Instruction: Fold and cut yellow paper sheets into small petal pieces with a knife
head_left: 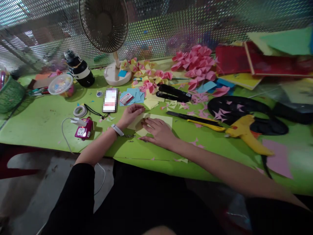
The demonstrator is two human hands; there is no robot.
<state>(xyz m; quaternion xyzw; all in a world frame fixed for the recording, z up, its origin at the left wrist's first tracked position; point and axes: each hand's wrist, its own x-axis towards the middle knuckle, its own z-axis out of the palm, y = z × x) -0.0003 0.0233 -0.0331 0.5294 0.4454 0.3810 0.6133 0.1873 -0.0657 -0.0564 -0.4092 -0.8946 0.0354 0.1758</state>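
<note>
A sheet of pale yellow paper [167, 120] lies on the green table in front of me, with part of it hidden under my hands. My left hand [130, 117], a white band on its wrist, is at the paper's left end, its fingers curled in towards the thumb. The exact grip there is hard to see. Flat across the middle of the sheet rests my right hand [160, 133], its fingers stretched out and pointing left. Just behind the paper are small folded yellow pieces [151, 103] and a black stapler [174, 94].
To the right lie a yellow-handled cutter [206, 124], a yellow glue gun [249, 135] and a black neck fan-like loop [220, 101]. A phone [110, 100], tape roll [80, 111] and pink power adapter [83, 129] are left. Behind stand a fan [117, 76], bottle [80, 70] and pink paper flowers [195, 62].
</note>
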